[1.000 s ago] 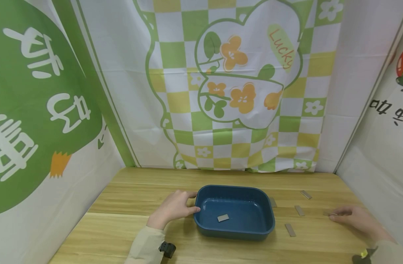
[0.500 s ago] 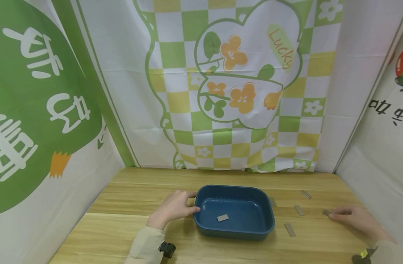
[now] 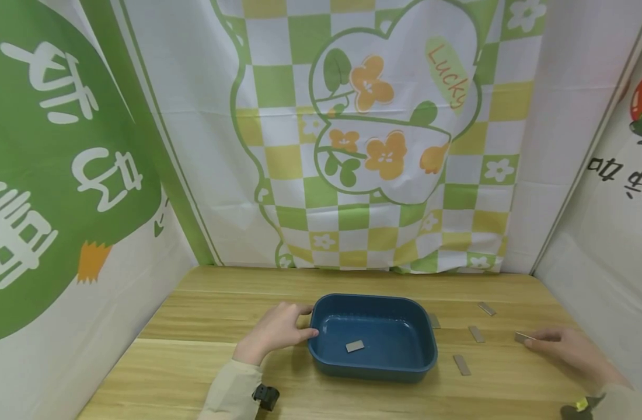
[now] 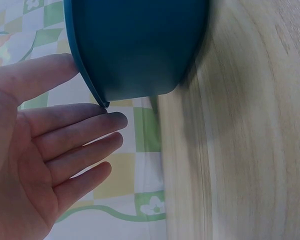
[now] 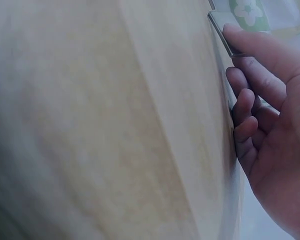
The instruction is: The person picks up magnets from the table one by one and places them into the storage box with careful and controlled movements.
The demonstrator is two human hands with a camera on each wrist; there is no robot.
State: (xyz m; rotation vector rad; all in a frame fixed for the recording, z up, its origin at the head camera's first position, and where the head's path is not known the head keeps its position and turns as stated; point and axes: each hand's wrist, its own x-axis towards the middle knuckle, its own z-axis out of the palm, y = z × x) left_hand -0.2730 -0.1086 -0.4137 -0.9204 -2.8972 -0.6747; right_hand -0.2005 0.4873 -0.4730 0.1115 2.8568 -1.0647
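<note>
though partly outside, grey tile (image 3: 521, 337) in right grip (image 3: 568, 348)

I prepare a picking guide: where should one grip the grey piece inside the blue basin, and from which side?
Pinch the grey piece by its long edges, probably best from above: it is thin and lies flat, walled in by the blue basin.
</note>
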